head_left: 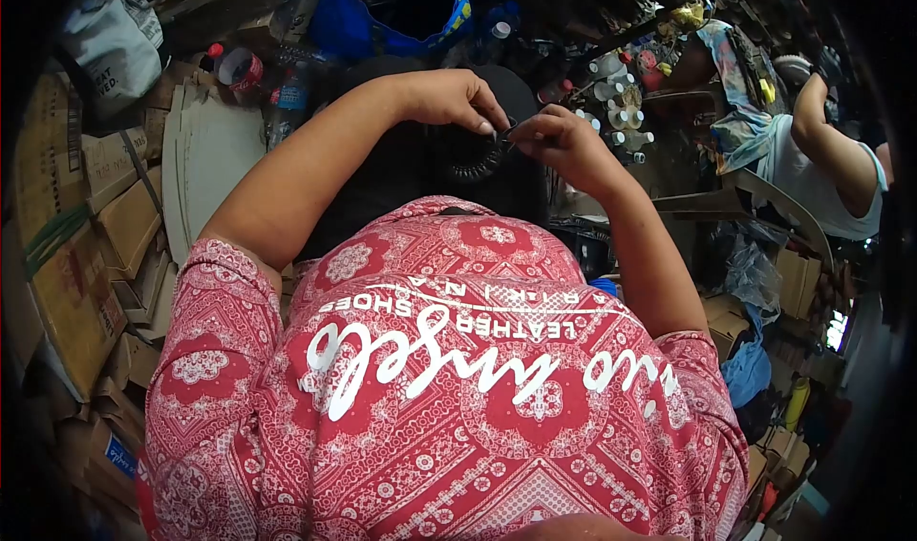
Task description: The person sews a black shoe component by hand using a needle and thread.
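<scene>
A black ribbed ring that looks like a coiled cord [475, 167] hangs over my dark-clothed lap, below my fingers. My left hand [458, 102] is closed in a pinch at its upper end, thumb and fingertips together. From the other side, my right hand [565, 148] pinches a thin dark part of the same cord, close to the left fingertips. Both hands nearly touch. The exact kind of cord is hard to make out against the dark cloth.
Flattened cardboard [95, 274] is piled at the left. Plastic bottles [291, 92] lie ahead, near a blue bag [387, 16]. Several small white-capped bottles [621, 111] stand to the right. Another person [821, 178] is at the far right, beside clear plastic bags [755, 274].
</scene>
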A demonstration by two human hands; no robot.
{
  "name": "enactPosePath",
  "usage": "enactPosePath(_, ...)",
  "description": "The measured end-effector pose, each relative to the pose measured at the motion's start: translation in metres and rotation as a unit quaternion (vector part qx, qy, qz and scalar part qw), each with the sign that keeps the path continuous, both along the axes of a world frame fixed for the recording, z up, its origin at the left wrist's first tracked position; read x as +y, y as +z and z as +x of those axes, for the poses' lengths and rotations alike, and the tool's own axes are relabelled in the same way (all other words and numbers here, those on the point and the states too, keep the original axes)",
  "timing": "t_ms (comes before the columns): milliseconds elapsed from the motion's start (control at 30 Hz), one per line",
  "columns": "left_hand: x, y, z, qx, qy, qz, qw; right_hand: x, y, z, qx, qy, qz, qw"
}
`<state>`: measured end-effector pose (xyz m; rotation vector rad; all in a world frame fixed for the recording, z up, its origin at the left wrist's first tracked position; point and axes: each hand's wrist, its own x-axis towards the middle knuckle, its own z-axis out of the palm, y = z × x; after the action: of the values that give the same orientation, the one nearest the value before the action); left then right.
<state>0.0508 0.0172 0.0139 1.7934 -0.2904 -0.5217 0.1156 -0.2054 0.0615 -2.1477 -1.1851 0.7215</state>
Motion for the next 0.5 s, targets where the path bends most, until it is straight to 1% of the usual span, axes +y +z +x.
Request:
enactPosePath(33, 0.0, -0.001, -0.002, -0.013, -0.012, 0.002, 1.0, -0.003, -0.006, 0.005, 0.075, -0.019, 0.001, 0.997)
enactPosePath(67, 0.0, -0.002, -0.002, -0.012, -0.01, 0.002, 1.0, -0.005, -0.014, 0.01, 0.076, -0.017, 0.001, 0.997)
enactPosePath(133, -0.001, -0.001, -0.001, -0.007, -0.008, 0.025, 1.0, -0.006, -0.025, 0.017, 0.193, -0.03, 0.011, 0.981)
enactPosePath(167, -0.001, 0.0, -0.001, -0.008, -0.008, 0.025, 1.0, -0.007, -0.028, 0.018, 0.193, -0.03, 0.011, 0.981)
enactPosePath(233, -0.001, 0.0, 0.0, 0.031, -0.001, 0.01, 0.999, -0.007, -0.031, 0.019, 0.243, -0.03, 0.022, 0.969)
enactPosePath(367, -0.001, 0.0, 0.004, 0.018, -0.011, 0.037, 0.999, -0.001, -0.034, 0.006, 0.264, -0.051, 0.027, 0.963)
enactPosePath(433, -0.002, 0.003, 0.006, 0.015, -0.022, 0.088, 0.996, 0.005, -0.031, -0.007, 0.226, -0.069, 0.044, 0.971)
enactPosePath(467, -0.001, 0.005, 0.006, 0.015, -0.023, 0.089, 0.996, 0.006, -0.027, -0.008, 0.226, -0.07, 0.045, 0.971)
enactPosePath(500, 0.002, 0.006, 0.004, -0.007, -0.019, 0.063, 0.998, 0.008, -0.021, -0.009, 0.12, -0.046, 0.058, 0.99)
